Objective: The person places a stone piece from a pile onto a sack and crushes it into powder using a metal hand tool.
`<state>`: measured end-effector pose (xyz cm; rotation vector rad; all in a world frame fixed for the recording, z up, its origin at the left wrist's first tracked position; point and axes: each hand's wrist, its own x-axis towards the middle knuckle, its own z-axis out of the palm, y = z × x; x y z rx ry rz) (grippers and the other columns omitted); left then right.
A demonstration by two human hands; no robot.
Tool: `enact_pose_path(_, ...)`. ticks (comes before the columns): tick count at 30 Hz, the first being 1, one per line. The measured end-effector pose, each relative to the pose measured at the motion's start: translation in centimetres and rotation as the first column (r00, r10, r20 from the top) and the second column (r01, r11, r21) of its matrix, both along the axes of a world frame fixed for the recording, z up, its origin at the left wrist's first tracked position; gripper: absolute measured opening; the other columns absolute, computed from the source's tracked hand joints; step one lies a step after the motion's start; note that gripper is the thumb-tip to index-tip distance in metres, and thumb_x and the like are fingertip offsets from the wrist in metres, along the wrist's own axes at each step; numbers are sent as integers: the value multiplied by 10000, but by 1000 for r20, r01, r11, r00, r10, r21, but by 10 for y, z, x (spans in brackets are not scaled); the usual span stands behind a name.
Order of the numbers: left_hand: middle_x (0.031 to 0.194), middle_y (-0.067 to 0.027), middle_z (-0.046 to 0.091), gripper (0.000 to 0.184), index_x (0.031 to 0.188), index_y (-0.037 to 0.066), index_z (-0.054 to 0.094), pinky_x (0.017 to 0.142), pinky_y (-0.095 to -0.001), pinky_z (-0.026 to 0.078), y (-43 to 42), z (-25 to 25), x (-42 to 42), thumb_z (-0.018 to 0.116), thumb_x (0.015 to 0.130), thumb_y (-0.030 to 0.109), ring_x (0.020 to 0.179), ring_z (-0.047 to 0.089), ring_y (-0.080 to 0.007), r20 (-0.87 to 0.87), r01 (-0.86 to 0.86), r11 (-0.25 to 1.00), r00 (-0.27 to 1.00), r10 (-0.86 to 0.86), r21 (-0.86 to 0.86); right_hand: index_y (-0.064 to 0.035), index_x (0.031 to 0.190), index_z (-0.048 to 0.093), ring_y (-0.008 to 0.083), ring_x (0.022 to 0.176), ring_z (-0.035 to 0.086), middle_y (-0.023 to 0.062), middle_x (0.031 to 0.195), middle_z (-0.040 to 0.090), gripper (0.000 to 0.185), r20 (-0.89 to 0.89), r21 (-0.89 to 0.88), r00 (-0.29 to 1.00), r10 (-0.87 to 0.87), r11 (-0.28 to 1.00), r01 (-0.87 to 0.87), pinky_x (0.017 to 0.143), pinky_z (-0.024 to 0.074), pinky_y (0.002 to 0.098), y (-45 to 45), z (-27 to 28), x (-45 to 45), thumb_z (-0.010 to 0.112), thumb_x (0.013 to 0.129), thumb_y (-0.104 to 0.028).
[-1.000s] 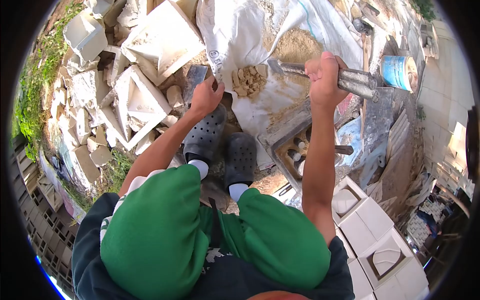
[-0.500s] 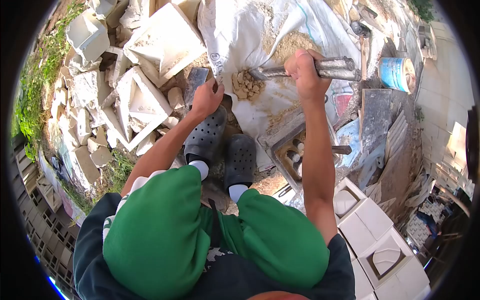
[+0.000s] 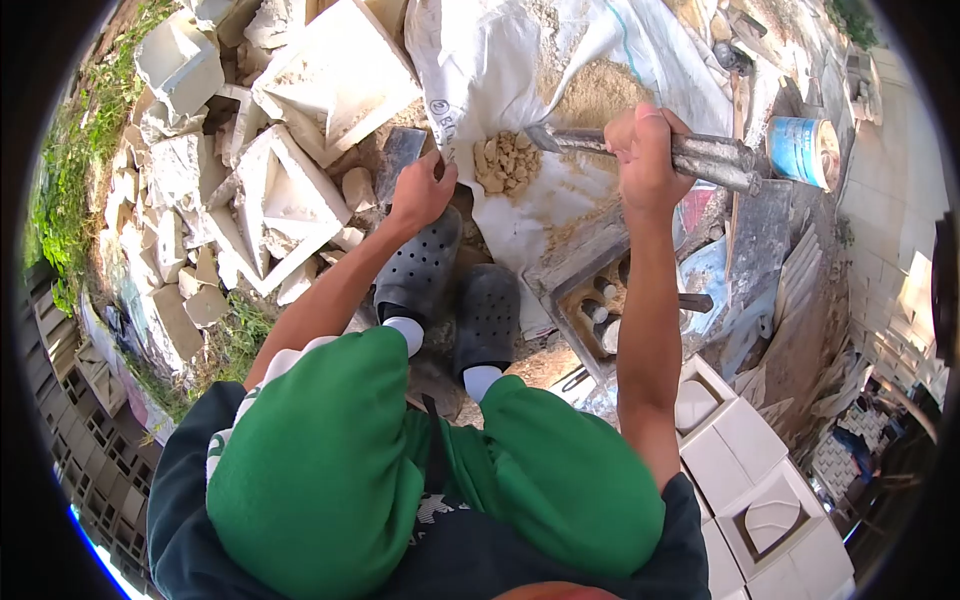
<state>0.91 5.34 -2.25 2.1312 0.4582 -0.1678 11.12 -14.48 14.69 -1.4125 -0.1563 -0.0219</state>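
My right hand point(image 3: 648, 158) is closed around a grey metal tool point(image 3: 720, 158) with a thick, double-rod handle. Its flat blade point(image 3: 545, 138) points left, beside a small heap of pale crumbly lumps point(image 3: 507, 165) on a white woven sack point(image 3: 478, 80). At the sack's near left edge, my left hand point(image 3: 424, 190) has its fingers pinched on the fabric. A dark flat plate point(image 3: 402, 152) lies just beyond that hand. Below my right forearm sits a rectangular mould box point(image 3: 575, 325) with round pieces inside, partly hidden by the arm.
Broken white plaster blocks point(image 3: 300, 190) pile up on the left. Pale powder point(image 3: 600, 95) covers part of the sack. A blue tin point(image 3: 795, 150) lies at the right. White moulded blocks point(image 3: 745, 440) stand at lower right. My dark clogs point(image 3: 487, 315) are between the hands.
My right hand has moved right with the tool, drawing its blade back from the crumbly heap. My left hand stays at the sack's edge. The view has shifted slightly.
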Motion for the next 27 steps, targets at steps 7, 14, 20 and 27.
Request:
enact_pose_path(7,696,-228,598,282,755,-22,557,635,-453,453,0,1,1,577,826,250,679,582,-414,-4,-6,1000,1000,6,-9,-46,527,390,81,378,298,9,453,384,345,272,187,962,0,981,-53,396,277,267,2,97,-7,491,857,-57)
enact_pose_path(14,723,-233,611,297,790,-30,567,661,-445,458,2,-4,8,575,837,263,708,595,-408,35,3,1000,999,-4,23,-79,530,359,127,410,349,22,471,390,364,13,-72,998,-65,995,65,441,319,285,23,-18,9,477,873,-59)
enact_pose_path(20,713,-239,601,314,800,-40,564,657,-441,452,1,-1,-1,575,846,271,709,594,-407,-22,7,1000,1000,-6,8,-58,528,413,81,413,342,5,467,414,347,73,40,996,-51,998,49,434,310,262,12,76,-8,511,858,-99)
enact_pose_path(27,728,-241,607,279,790,-21,574,663,-464,457,0,2,0,566,830,255,712,588,-417,-6,-9,1000,1000,9,13,-42,535,438,56,424,343,-26,465,374,339,164,-88,975,-147,983,163,434,288,239,17,-13,-5,539,857,-60)
